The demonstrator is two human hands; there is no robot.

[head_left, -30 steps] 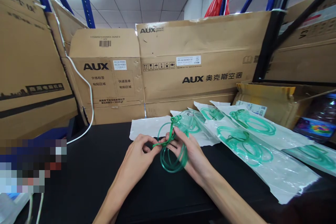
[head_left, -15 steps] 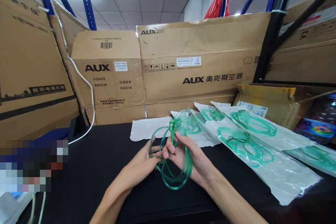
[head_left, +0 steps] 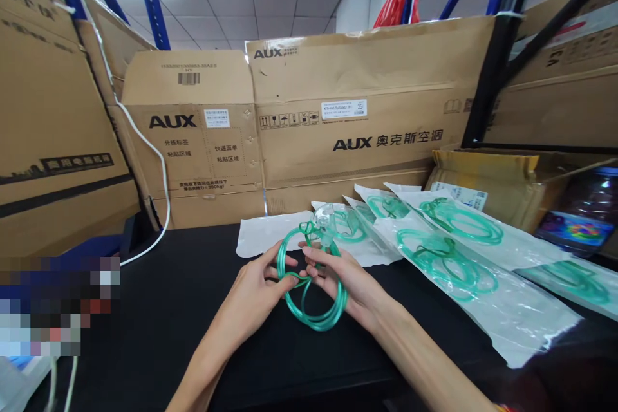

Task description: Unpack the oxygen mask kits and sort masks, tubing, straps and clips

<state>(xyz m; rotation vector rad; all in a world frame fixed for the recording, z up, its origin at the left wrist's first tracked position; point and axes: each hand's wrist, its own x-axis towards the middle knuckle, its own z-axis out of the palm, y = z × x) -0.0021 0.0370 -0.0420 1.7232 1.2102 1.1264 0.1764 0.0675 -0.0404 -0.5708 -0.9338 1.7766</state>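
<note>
Both my hands hold a coil of green plastic tubing (head_left: 316, 317) over the black table (head_left: 159, 309). My left hand (head_left: 258, 286) pinches the coil's left side where the loops cross. My right hand (head_left: 345, 280) grips the coil from the right, fingers through the loops. A clear mask piece (head_left: 324, 222) joined to the tubing sits just beyond my fingers. An empty white pouch (head_left: 265, 238) lies flat behind the hands.
Several sealed pouches with green tubing (head_left: 449, 257) fan out to the right. Large AUX cardboard boxes (head_left: 347, 109) wall the back and left. An open carton (head_left: 487, 183) and a dark bottle (head_left: 579, 219) stand at right. A white cable (head_left: 161, 193) hangs at left.
The coil has been drawn into a tighter, rounder loop and lowered slightly. My left hand has shifted onto the coil's left side; the right hand keeps its hold.
</note>
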